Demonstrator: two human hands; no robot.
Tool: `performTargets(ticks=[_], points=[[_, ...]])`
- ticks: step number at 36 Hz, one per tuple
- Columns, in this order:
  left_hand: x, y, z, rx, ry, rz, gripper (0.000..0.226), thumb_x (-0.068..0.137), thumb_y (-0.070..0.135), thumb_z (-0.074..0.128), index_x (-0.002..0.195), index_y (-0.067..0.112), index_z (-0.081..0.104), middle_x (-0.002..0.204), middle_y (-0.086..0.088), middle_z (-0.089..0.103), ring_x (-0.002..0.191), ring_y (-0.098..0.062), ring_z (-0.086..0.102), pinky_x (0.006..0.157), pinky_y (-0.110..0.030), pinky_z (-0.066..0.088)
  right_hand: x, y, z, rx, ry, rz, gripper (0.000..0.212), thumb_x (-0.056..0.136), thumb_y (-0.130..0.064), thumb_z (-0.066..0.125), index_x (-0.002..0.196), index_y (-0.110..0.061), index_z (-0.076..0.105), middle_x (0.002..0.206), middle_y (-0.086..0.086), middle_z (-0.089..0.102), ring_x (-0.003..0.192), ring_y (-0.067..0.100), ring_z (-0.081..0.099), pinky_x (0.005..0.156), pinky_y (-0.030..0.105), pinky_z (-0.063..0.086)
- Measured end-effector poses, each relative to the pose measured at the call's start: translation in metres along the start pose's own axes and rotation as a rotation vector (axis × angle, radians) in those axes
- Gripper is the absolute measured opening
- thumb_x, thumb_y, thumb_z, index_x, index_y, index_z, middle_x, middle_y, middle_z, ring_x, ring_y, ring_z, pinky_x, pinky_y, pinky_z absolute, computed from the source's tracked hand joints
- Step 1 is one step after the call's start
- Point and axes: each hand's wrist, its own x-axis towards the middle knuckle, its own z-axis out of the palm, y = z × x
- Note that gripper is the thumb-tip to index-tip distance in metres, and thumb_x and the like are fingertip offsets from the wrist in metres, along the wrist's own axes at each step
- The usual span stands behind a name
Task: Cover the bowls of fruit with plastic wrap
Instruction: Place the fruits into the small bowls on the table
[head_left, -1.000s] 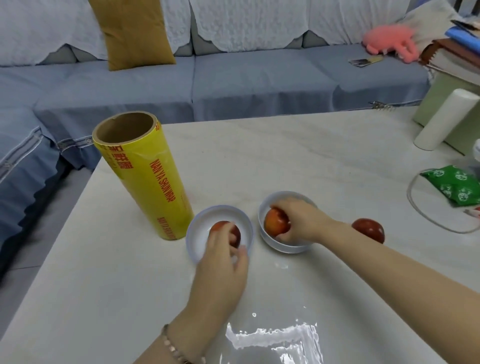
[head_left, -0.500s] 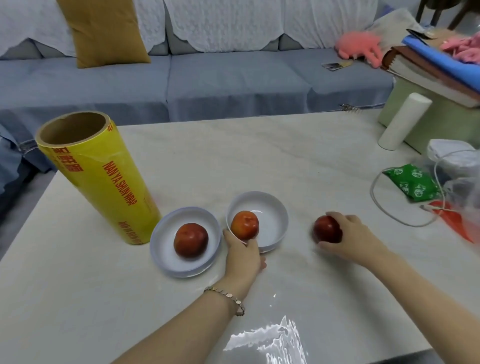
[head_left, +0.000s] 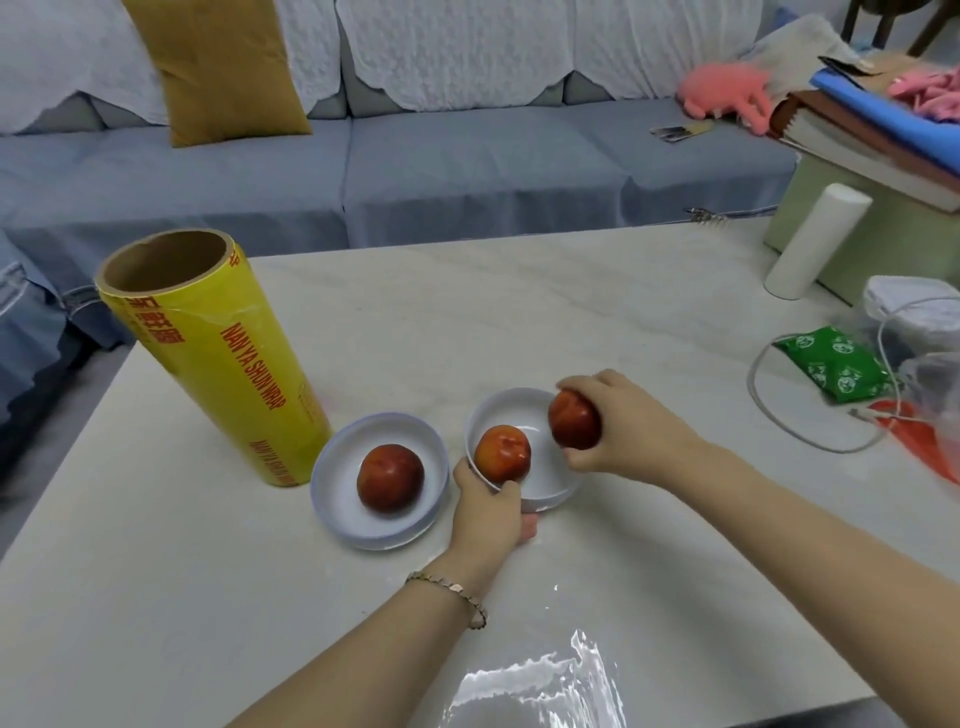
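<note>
A tall yellow roll of plastic wrap (head_left: 218, 358) is stood on end at the left side of a pale stone-look table (head_left: 571, 312). Its brown cardboard tube is seen open at the top. The words "NAN YA SHUN WRAP" are printed down its side in red letters. Red Chinese signs are printed near its top edge. More red writing is seen near its bottom, but it cannot be read.

Two round white bowls are set side by side, just right of the roll. One round red fruit (head_left: 389, 478) is seen lying in the left white bowl (head_left: 332, 499). An orange-red fruit (head_left: 503, 453) is seen lying in the right white bowl (head_left: 488, 410), close to its near rim.

The near rim of the right white bowl is gripped by the left hand (head_left: 488, 512), with the thumb hooked over the edge. A thin bead bracelet (head_left: 452, 592) is worn on that wrist. A dark red fruit (head_left: 574, 427) is held in the curled fingers of the right hand (head_left: 628, 426), just over the far side of the same bowl.

A shiny, crinkled sheet of clear plastic wrap (head_left: 545, 686) is spread flat at the near edge of the table.

On the right, a green packet with white prints (head_left: 831, 364) and a looped white cable (head_left: 769, 410) are seen. A white tube (head_left: 815, 241) is stood farther back. Behind the table, a blue sofa (head_left: 467, 171) with a mustard cushion (head_left: 223, 67) and a pink soft toy (head_left: 722, 98) is seen.
</note>
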Motion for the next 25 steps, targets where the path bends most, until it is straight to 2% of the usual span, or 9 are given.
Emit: performTargets(ticks=[3, 7, 11, 13, 17, 19, 21, 23, 25], points=[[-0.001, -0.001, -0.002, -0.004, -0.024, 0.013, 0.043, 0.089, 0.004, 0.041, 0.128, 0.018, 0.03, 0.092, -0.01, 0.061, 0.071, -0.03, 0.065, 0.07, -0.04, 0.058, 0.016, -0.019, 0.011, -0.36, -0.149, -0.011, 0.052, 0.069, -0.028, 0.069, 0.115, -0.015, 0.049, 0.116, 0.006, 0.043, 0.087, 0.027, 0.055, 0.067, 0.03, 0.042], [0.001, -0.001, -0.007, 0.013, -0.053, 0.034, 0.042, 0.088, 0.005, 0.044, 0.127, 0.018, 0.032, 0.108, -0.017, 0.062, 0.067, -0.027, 0.065, 0.069, -0.04, 0.058, 0.032, -0.035, 0.026, -0.623, -0.249, -0.046, 0.039, 0.074, -0.03, 0.067, 0.107, -0.013, 0.056, 0.116, 0.009, 0.045, 0.102, 0.025, 0.052, 0.069, 0.028, 0.038], [0.008, -0.004, -0.01, 0.052, -0.067, 0.062, 0.041, 0.087, 0.01, 0.048, 0.125, 0.016, 0.036, 0.106, -0.019, 0.062, 0.061, -0.026, 0.064, 0.062, -0.04, 0.058, 0.042, -0.03, 0.025, -0.45, -0.26, 0.002, 0.031, 0.069, -0.031, 0.07, 0.093, -0.017, 0.057, 0.103, 0.008, 0.05, 0.088, 0.026, 0.056, 0.067, 0.028, 0.04], [0.012, -0.008, -0.011, 0.121, -0.066, 0.088, 0.041, 0.087, 0.015, 0.05, 0.125, 0.017, 0.035, 0.092, -0.016, 0.064, 0.061, -0.025, 0.062, 0.064, -0.042, 0.057, 0.042, -0.022, 0.025, -0.358, -0.225, -0.001, 0.031, 0.067, -0.031, 0.07, 0.088, -0.019, 0.05, 0.096, 0.005, 0.047, 0.08, 0.025, 0.051, 0.066, 0.028, 0.039], [0.016, -0.012, -0.013, 0.265, -0.059, 0.155, 0.044, 0.086, 0.021, 0.052, 0.122, 0.016, 0.028, 0.079, -0.008, 0.062, 0.078, -0.034, 0.064, 0.079, -0.056, 0.053, 0.034, -0.009, 0.034, -0.369, -0.188, -0.071, 0.045, 0.073, -0.031, 0.067, 0.11, -0.012, 0.051, 0.118, 0.006, 0.049, 0.1, 0.027, 0.054, 0.076, 0.03, 0.044], [0.01, -0.006, -0.016, 0.483, -0.051, 0.216, 0.049, 0.09, 0.025, 0.05, 0.129, 0.006, 0.028, 0.086, -0.01, 0.064, 0.089, -0.036, 0.064, 0.078, -0.043, 0.053, 0.032, -0.003, 0.04, -0.497, -0.163, -0.122, 0.054, 0.075, -0.037, 0.065, 0.12, -0.013, 0.048, 0.127, 0.004, 0.049, 0.112, 0.025, 0.048, 0.091, 0.032, 0.039], [0.002, 0.006, -0.019, 0.981, 0.048, 0.371, 0.049, 0.093, 0.033, 0.048, 0.128, 0.001, 0.034, 0.105, -0.012, 0.063, 0.098, -0.03, 0.061, 0.068, -0.031, 0.041, 0.033, -0.002, 0.039, -0.621, -0.114, -0.17, 0.054, 0.073, -0.045, 0.064, 0.118, -0.018, 0.051, 0.122, 0.002, 0.054, 0.114, 0.023, 0.046, 0.099, 0.034, 0.028], [-0.003, 0.027, -0.025, 1.291, 0.257, 0.69, 0.036, 0.086, 0.035, 0.059, 0.112, 0.01, 0.051, 0.106, -0.009, 0.057, 0.091, -0.026, 0.06, 0.054, -0.026, 0.031, 0.035, -0.002, 0.036, -0.58, -0.093, -0.146, 0.049, 0.07, -0.048, 0.065, 0.111, -0.021, 0.055, 0.114, 0.0, 0.058, 0.109, 0.022, 0.049, 0.098, 0.034, 0.026], [0.004, 0.042, -0.025, 1.388, 0.247, 0.88, 0.038, 0.08, 0.035, 0.065, 0.11, 0.015, 0.054, 0.112, -0.005, 0.053, 0.099, -0.025, 0.052, 0.062, -0.026, 0.035, 0.035, -0.001, 0.035, -0.493, -0.099, -0.114, 0.05, 0.069, -0.048, 0.067, 0.11, -0.022, 0.056, 0.112, 0.0, 0.059, 0.107, 0.021, 0.051, 0.095, 0.033, 0.03]])
